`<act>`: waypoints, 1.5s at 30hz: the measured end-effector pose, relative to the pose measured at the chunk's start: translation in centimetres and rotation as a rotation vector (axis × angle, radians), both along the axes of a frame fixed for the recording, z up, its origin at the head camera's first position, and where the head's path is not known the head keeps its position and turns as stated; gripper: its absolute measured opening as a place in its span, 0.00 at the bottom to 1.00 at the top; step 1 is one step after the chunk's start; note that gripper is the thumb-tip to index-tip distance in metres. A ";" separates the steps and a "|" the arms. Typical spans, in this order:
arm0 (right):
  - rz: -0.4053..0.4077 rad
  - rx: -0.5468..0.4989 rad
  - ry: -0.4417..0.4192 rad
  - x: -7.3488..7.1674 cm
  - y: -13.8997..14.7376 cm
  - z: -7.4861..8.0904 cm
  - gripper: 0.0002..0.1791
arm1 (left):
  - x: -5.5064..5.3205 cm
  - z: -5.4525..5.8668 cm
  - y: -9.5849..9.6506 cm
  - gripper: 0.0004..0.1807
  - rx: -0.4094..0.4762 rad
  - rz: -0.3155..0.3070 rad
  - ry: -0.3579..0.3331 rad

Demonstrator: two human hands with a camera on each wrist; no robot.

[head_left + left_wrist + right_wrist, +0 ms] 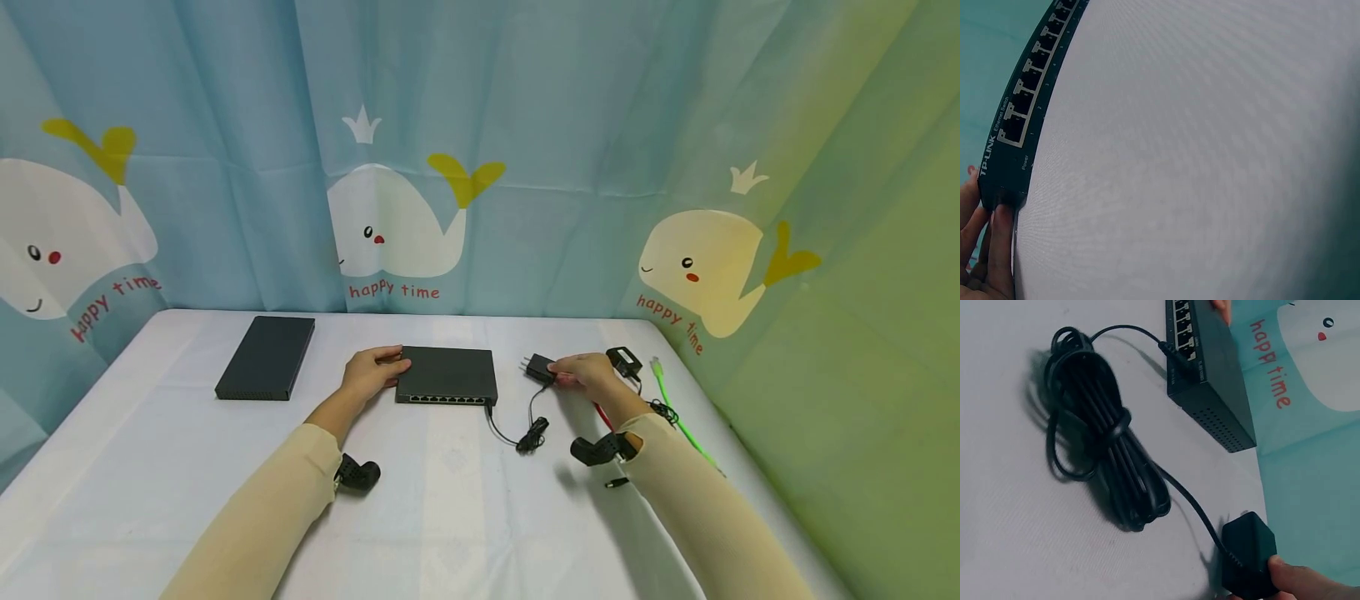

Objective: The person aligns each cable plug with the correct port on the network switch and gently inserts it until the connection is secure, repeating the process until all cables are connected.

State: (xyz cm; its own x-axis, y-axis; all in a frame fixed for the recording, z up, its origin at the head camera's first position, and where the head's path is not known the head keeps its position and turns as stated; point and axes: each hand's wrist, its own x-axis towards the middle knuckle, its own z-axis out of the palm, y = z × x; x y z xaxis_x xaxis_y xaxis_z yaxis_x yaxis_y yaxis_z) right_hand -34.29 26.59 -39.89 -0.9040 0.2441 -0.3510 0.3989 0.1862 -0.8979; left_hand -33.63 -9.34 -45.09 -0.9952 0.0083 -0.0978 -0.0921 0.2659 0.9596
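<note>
A dark grey Ethernet switch [447, 372] lies in the middle of the white table, its row of ports facing the person. My left hand [369, 372] holds its left end, thumb on top; fingers [1002, 247] show at the end face in the left wrist view. Between thumb and fingers, my right hand [588, 375] pinches a black power adapter [539, 368], whose prongs point left. From the adapter a thin cord runs through a tied bundle [1107, 434] to a plug [1175, 357] seated in the switch's right front corner.
Another dark flat box [266, 358] lies at the back left. Beyond the right hand are a second black adapter [624, 361], its coiled cord [663, 411] and a green network cable [686, 434]. A red cable [602, 415] and a small black plug [617, 482] show near the right wrist.
</note>
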 end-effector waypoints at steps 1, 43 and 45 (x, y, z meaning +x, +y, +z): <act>0.000 -0.009 -0.004 0.0 0.0 0.0 0.20 | 0.0 0.0 0.0 0.28 -0.002 0.000 0.000; 0.161 -0.167 -0.006 -1.1 -4.6 0.8 0.26 | -0.2 -0.2 -0.1 0.27 0.034 0.008 -0.015; 0.164 -0.158 -0.011 -1.1 -4.5 0.9 0.26 | -0.2 -0.1 -0.1 0.27 0.031 0.009 -0.015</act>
State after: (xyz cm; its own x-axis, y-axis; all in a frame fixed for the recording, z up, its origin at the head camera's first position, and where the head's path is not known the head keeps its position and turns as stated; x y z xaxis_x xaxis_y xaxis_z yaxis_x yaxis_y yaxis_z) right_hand -35.37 22.05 -38.95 -0.9229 0.0355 -0.3834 0.3849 0.1063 -0.9168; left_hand -33.80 -9.46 -45.21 -0.9936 0.0027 -0.1128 -0.1090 0.2356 0.9657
